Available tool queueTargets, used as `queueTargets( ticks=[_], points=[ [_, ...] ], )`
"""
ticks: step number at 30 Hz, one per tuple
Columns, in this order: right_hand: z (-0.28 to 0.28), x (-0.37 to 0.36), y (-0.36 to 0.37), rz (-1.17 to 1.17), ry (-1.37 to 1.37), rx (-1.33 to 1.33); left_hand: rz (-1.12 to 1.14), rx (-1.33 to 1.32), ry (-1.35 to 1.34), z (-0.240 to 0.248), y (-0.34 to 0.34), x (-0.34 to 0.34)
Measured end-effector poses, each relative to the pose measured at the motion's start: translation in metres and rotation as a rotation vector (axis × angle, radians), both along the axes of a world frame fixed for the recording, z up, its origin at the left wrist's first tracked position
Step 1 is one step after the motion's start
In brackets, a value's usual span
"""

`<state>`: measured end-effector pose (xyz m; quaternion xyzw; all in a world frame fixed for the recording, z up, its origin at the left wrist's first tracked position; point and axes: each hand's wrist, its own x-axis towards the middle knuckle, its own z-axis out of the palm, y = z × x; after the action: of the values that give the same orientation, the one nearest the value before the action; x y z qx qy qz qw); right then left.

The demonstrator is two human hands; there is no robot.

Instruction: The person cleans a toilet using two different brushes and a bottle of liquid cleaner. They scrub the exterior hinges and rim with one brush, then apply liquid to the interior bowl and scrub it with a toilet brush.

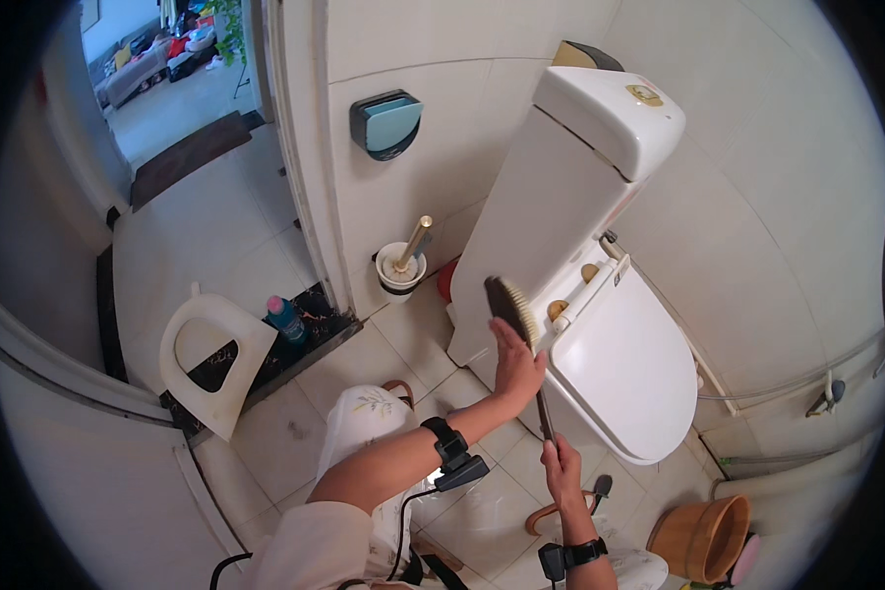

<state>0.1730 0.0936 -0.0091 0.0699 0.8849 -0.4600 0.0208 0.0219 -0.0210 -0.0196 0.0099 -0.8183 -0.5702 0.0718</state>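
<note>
Brown-backed brush point(504, 303) held close by a white toilet point(541, 197)

Far left of the grip, as I see it from my remote post, a white plastic ring point(253, 352) has a pink-capped blue bottle point(287, 323) just beside it. Nearer, up and left of the grip, stands a toilet-brush holder point(400, 285). A black cable point(404, 511) loops below the left forearm; a wide sweep could catch it and drag the wrist off line.

My left hand point(518, 366) meets the brush where head and handle join, fingers against the dark back; whether the thumb closes round it, I cannot tell. Should those fingers only rest there, pressure on the bristles could twist the head aside.

The brush slants between both hands, bristles toward the toilet; contact there is unclear. My right hand point(562, 469) is wrapped round the lower handle. A wet palm, if it came to that, could let the handle slip or turn.

Right of the grip, the lid point(624, 369) is down, near enough that a careless swing could knock it. Farther right and lower sits a wooden bucket point(703, 539).
</note>
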Motion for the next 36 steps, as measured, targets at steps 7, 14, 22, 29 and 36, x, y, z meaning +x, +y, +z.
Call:
queueTargets(
  ticks=[7,14,22,29,36],
  points=[
    [-0.044,-0.011,0.011,0.052,-0.047,0.059,-0.137,-0.279,-0.422,-0.062,-0.002,-0.018],
    [0.035,-0.019,0.011,-0.031,0.101,0.119,0.096,0.075,0.006,0.002,0.015,-0.016],
    [0.097,-0.062,-0.027,0.067,0.223,-0.095,0.039,0.220,0.657,0.118,-0.037,-0.028],
    [-0.008,-0.045,-0.015,0.121,-0.061,0.055,0.003,-0.054,-0.272,-0.023,-0.022,-0.031],
    [0.042,-0.007,-0.017,0.034,0.064,0.079,-0.096,0.067,-0.051,0.018,-0.019,0.006]
  ],
)
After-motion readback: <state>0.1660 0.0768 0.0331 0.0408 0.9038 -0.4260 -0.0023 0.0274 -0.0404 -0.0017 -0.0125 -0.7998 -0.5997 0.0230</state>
